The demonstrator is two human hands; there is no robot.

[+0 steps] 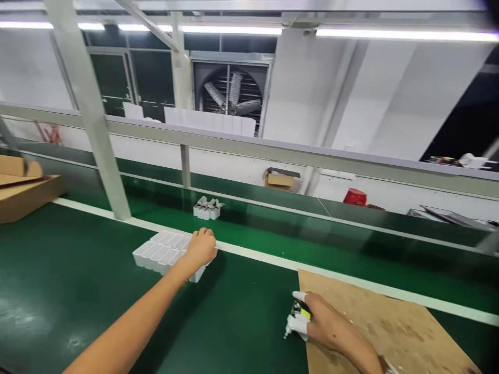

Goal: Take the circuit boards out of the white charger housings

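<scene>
My left hand [200,249] reaches forward and rests, fingers curled, on a block of several small white boxes [156,253] standing side by side on the green bench. My right hand [317,319], with white cots on the fingertips, lies at the left edge of a brown board [390,322] and is closed around a small tube-like tool with a yellow and black label [298,314], its tip pointing down-left. A smaller cluster of open white boxes [207,209] sits further off on the conveyor belt.
A white line [253,254] divides the bench from the green belt [312,234]. A slanted metal post [97,130] rises at left. Cardboard boxes [23,189] sit at the far left. A rail, a wall fan and a red object [354,197] lie beyond.
</scene>
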